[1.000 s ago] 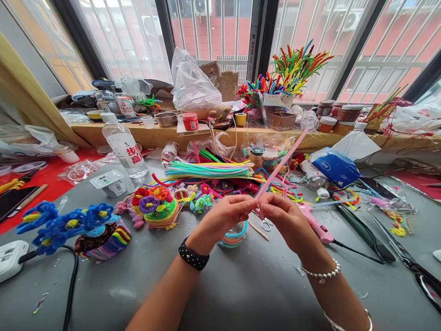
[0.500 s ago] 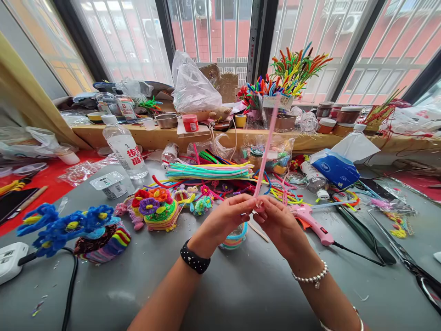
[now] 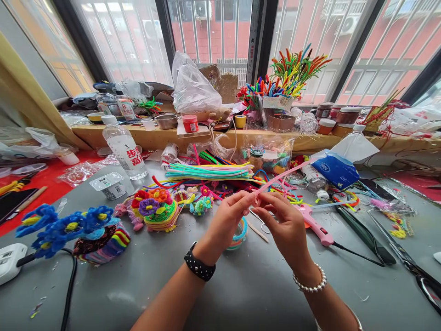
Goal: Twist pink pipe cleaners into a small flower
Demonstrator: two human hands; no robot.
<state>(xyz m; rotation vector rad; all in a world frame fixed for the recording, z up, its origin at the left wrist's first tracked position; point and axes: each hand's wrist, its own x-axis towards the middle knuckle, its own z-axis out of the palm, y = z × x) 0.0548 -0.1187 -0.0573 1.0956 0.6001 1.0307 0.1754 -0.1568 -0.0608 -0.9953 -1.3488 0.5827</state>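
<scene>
Both hands meet above the grey table [image 3: 241, 285] and pinch one end of a long pink pipe cleaner [image 3: 285, 174]. My left hand [image 3: 227, 220], with a black band at the wrist, grips it from the left. My right hand [image 3: 282, 225], wearing a pearl bracelet, grips it from the right with fingers curled. The free end of the pipe cleaner slants up to the right, low over the clutter. A small ring-shaped piece in stripes [image 3: 243, 232] lies on the table just under my left hand.
A bundle of pastel pipe cleaners [image 3: 210, 171] lies behind the hands. A pink glue gun [image 3: 312, 223] with its cord sits to the right, scissors [image 3: 418, 271] further right. Flower pieces [image 3: 156, 207], a blue flower basket [image 3: 86, 230], a water bottle [image 3: 124, 147] and a power strip [image 3: 10, 259] stand left.
The pipe cleaner's free end swung from slanting right to nearly upright, then dropped low to the right. Both hands stayed together and shifted slightly.
</scene>
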